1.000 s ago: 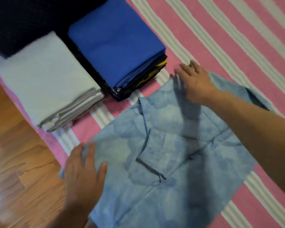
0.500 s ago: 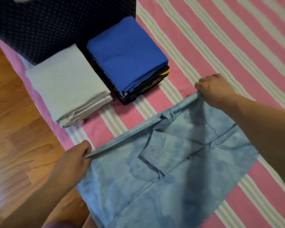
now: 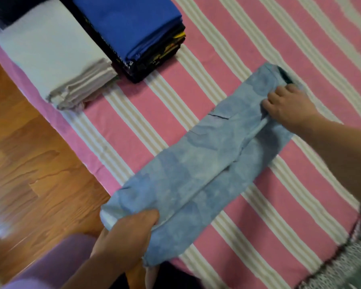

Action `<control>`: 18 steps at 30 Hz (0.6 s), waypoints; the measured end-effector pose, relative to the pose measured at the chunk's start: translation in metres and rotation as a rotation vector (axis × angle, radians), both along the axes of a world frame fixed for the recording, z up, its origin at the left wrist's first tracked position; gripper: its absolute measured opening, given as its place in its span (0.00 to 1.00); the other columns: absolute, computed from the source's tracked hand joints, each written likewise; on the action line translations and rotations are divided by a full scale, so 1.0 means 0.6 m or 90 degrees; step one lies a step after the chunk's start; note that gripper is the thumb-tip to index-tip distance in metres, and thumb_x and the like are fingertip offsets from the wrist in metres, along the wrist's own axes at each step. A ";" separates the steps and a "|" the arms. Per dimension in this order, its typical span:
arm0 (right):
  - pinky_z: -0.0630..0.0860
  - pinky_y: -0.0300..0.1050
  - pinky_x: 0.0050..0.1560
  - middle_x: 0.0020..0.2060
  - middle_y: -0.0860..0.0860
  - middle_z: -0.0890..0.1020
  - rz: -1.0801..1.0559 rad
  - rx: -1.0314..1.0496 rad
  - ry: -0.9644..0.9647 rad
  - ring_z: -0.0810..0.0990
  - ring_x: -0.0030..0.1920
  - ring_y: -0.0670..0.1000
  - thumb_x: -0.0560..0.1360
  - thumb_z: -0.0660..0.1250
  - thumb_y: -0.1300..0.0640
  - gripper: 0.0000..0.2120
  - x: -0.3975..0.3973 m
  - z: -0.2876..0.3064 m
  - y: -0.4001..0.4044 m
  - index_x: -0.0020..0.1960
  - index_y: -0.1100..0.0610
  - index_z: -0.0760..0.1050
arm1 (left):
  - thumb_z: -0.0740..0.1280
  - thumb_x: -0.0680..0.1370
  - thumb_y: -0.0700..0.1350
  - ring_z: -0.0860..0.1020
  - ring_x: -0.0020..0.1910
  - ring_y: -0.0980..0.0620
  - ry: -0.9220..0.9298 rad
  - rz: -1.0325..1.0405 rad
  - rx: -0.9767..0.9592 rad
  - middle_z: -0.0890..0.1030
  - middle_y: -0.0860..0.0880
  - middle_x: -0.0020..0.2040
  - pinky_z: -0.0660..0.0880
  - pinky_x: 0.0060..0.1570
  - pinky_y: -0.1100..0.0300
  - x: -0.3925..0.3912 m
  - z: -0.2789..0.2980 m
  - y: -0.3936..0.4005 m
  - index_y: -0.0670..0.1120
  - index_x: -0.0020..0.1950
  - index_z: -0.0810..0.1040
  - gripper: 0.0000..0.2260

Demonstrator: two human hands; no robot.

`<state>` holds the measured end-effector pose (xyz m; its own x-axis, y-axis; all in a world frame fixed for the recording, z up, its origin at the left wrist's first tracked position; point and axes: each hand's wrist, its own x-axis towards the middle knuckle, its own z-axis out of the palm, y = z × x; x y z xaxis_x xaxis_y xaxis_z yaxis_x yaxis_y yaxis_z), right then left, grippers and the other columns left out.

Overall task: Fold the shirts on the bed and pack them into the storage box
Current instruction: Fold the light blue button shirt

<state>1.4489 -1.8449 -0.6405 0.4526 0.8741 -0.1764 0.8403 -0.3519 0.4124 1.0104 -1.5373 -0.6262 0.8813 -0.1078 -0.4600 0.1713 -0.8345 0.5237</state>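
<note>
Mottled blue shirt (image 3: pixel 206 167) folded into a long band on the striped bed (image 3: pixel 217 55).
Left hand (image 3: pixel 125 232) grip pinches its near end; right hand (image 3: pixel 288 103) grip pinches the far end.

Light blue mottled shirt (image 3: pixel 198 178): folded lengthwise into a long narrow band, lying diagonally on the pink-and-white striped bed (image 3: pixel 248 49), near end hanging just past the bed edge, far end toward bed middle. A seam or fold ridge runs down its length; small dark slit on the upper face near the far end. Both ends pinched up, middle flat on the bed.

White folded stack (image 3: pixel 56 57): well apart from the blue shirt, up by the bed edge, several layers, edges squared.

Royal blue folded shirt (image 3: pixel 129 24): tops a dark stack with yellow print, touching the white stack on its far side.

Storage box (image 3: pixel 0 11): only a dark corner visible, behind the white stack.
</note>
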 end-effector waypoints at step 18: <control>0.85 0.54 0.43 0.46 0.55 0.85 -1.230 1.038 0.667 0.86 0.42 0.55 0.73 0.72 0.56 0.12 -0.075 -0.056 0.037 0.56 0.57 0.78 | 0.60 0.80 0.53 0.77 0.60 0.43 -0.220 -0.151 0.088 0.78 0.46 0.61 0.75 0.58 0.45 0.200 -0.027 -0.076 0.48 0.60 0.80 0.15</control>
